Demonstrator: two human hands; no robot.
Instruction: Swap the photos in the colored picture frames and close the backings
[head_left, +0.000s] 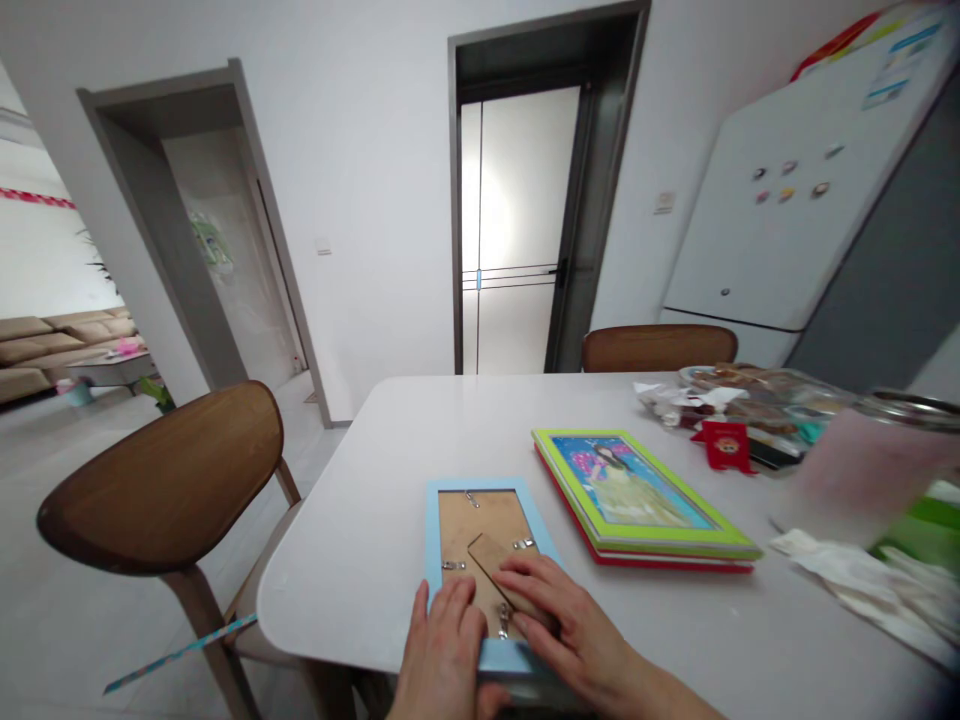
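A light blue picture frame (434, 520) lies face down at the table's near edge. Its brown backing board (480, 510) faces up, with metal clips along the sides and a stand leg (491, 560) lying slantwise on it. My left hand (446, 640) grips the frame's near left corner, fingers over the backing and thumb low at the near edge. Over the near right part, my right hand (566, 620) has its fingers bent around the lower end of the stand leg, its thumb close to the bottom clip (504, 620). What lies under the right palm is hidden.
Right of the frame lie stacked frames, a green one (645, 490) with a princess picture above a red one. Farther right are a red card (727, 446), plastic bags (780, 390), a pinkish container (862, 470) and crumpled tissue (862, 580). Brown chairs (172, 480) stand left and behind.
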